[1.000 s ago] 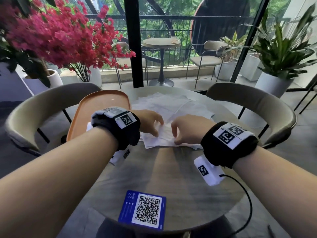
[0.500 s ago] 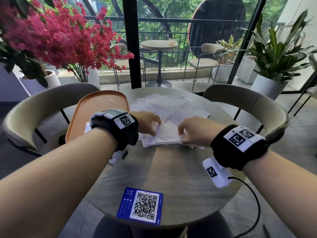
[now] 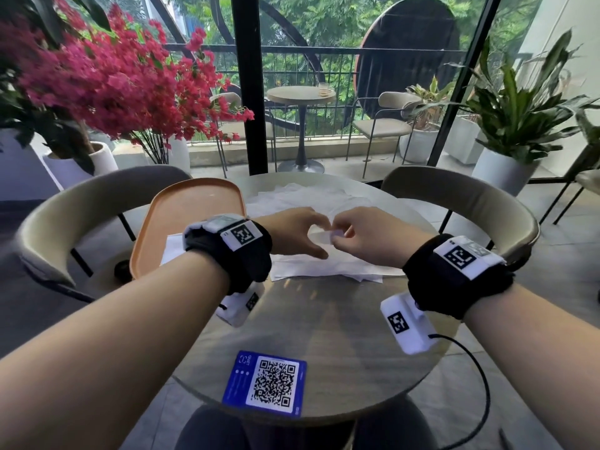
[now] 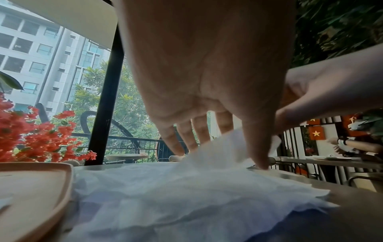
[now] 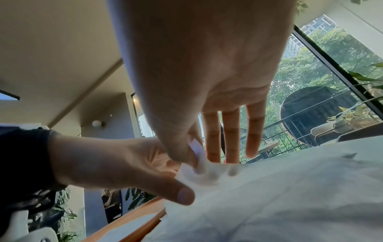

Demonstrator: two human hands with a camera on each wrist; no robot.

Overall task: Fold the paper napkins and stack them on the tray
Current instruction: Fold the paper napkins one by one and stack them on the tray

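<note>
**Napkin corner pinched above the pile**

A loose pile of white paper napkins point(image 3: 324, 203) is spread over the middle and far half of a round table point(image 3: 324, 336), from its centre out towards twelve o'clock. At about ten o'clock on the table an orange tray point(image 3: 181, 222) is set, its right rim just beside the pile; a white sheet point(image 3: 173, 251) is seen on the near part of the tray, partly hidden by the left wrist.

Both hands are held over the near edge of the pile, close together. A raised corner of the top napkin point(image 5: 197, 151) is pinched between the thumb and forefinger of the right hand point(image 3: 373, 241), while its other three fingers point(image 5: 232, 135) are left extended above the paper. The left hand point(image 3: 297, 233) is kept relaxed and spread: its fingers point(image 4: 186, 135) are pointed down onto the napkins and its thumb point(image 5: 178, 193) is laid on the lifted paper just below the right-hand pinch. Whether anything is gripped by it cannot be told for certain; no closed grip is seen.

A blue card with a QR code point(image 3: 266, 383) is placed at six o'clock, near the table's front edge, well apart from the napkins.
</note>
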